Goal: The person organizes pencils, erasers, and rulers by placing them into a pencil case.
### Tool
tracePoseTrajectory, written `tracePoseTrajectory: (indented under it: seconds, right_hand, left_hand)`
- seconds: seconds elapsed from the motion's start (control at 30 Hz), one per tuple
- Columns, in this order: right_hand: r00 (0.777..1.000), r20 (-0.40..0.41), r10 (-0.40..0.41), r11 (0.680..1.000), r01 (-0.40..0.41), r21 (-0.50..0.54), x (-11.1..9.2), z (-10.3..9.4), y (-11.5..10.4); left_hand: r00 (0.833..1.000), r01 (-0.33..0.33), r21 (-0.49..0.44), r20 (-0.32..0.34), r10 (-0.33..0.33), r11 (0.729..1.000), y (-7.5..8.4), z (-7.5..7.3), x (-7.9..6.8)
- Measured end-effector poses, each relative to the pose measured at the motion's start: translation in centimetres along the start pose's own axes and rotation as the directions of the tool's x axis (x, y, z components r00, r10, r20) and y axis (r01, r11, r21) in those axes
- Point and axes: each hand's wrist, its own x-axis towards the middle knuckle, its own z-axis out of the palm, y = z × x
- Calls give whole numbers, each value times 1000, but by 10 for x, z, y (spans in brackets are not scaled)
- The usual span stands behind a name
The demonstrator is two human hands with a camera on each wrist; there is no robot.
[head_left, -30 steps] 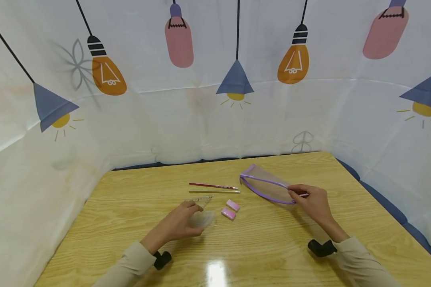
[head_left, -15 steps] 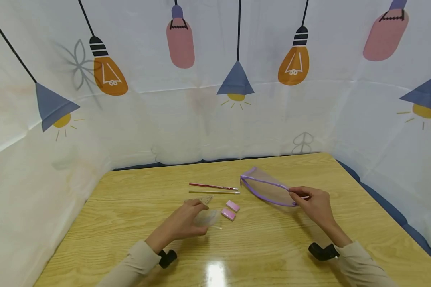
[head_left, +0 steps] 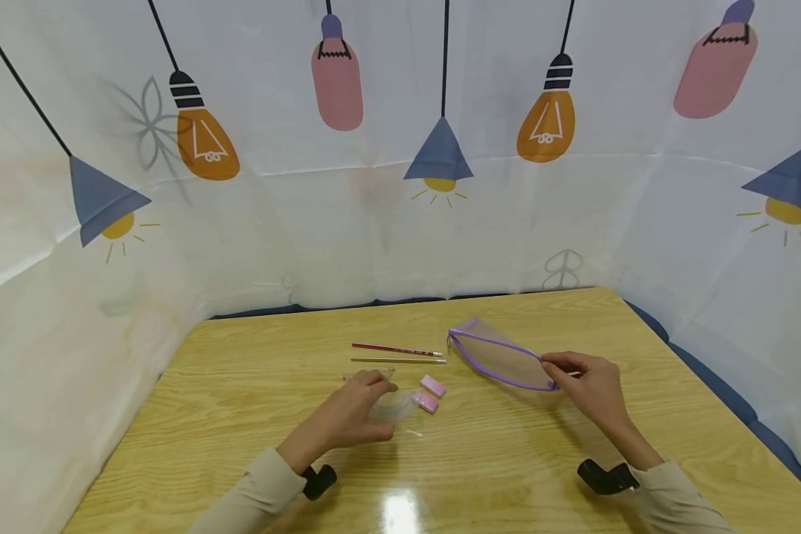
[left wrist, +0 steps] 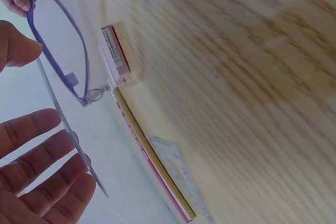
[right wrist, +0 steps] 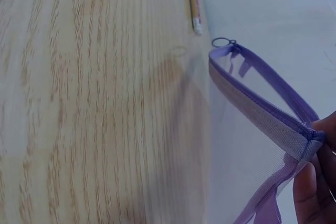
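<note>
Remote feed: I saw left hand (head_left: 343, 419) gripping clear flat plate (head_left: 397, 409) thumb-to-fingers, over table (head_left: 267, 348) | right hand (head_left: 594, 387) pinched right end of purple-trimmed mesh pouch (head_left: 503, 362), mouth gaping | pink erasers (head_left: 426, 402) lay between hands | red pencil (head_left: 397, 348), gold pencil (head_left: 397, 360) beyond erasers, side by side | clear set square (left wrist: 176, 163) partly behind left hand

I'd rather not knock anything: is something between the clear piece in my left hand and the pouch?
Two erasers lie on the table between them; the clear piece is held above it, and nothing visible blocks the pouch.
</note>
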Motion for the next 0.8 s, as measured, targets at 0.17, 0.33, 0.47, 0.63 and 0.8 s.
tracePoseTrajectory:
  seconds: [0.17,0.33,0.47,0.63,0.8]
  right_hand:
    - [1000,11,-1,1000,1,-4,-2,-2,1]
    - [1000,22,17,1000,-16,-3,-6,-4,0]
    - [999,22,27,1000,-27,-2,-6,-4,-3]
    - [999,15,37,999,-37,-7,-7,-4,-6]
    - [999,6,41,999,-41,-10,-9,-5,-10]
  left_hand:
    - [1000,-22,20,-17,22,1000,3,0,3]
    - [999,-47,13,-23,48,999,6,1,6]
    - [997,-72,15,-39,73,997,7,2,9]
    - [994,-95,37,-57,97,995,8,3,12]
    - [991,-109,48,-70,112,993,11,3,18]
